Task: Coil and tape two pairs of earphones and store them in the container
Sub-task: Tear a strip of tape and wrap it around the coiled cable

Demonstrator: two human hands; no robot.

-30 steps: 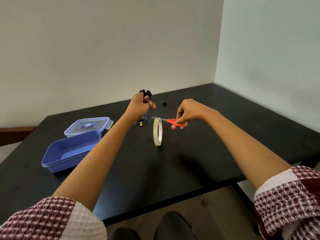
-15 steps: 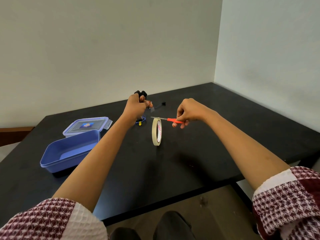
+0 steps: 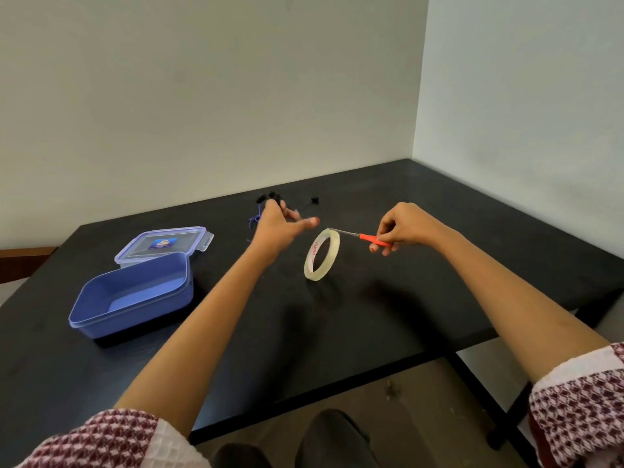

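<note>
A coil of black earphones (image 3: 269,197) pokes out past the far side of my left hand (image 3: 279,229), which holds it over the table while the thumb and one finger stretch right. Blue earphone wire (image 3: 254,220) lies on the table just left of that hand. One black earbud (image 3: 314,199) sits farther back. My right hand (image 3: 404,225) grips small orange-handled scissors (image 3: 364,236); their blade tips reach the top of the tape roll (image 3: 321,255), which stands on its edge between my hands. The open blue container (image 3: 101,319) sits at the left.
The container's clear lid (image 3: 165,244) lies flat just behind it. The black table (image 3: 388,298) meets walls at the back and right. Its front edge runs close to my knees.
My left hand has dropped slightly and its thumb and finger have spread toward the tape roll. The scissors' tips have come to the top of the roll.
</note>
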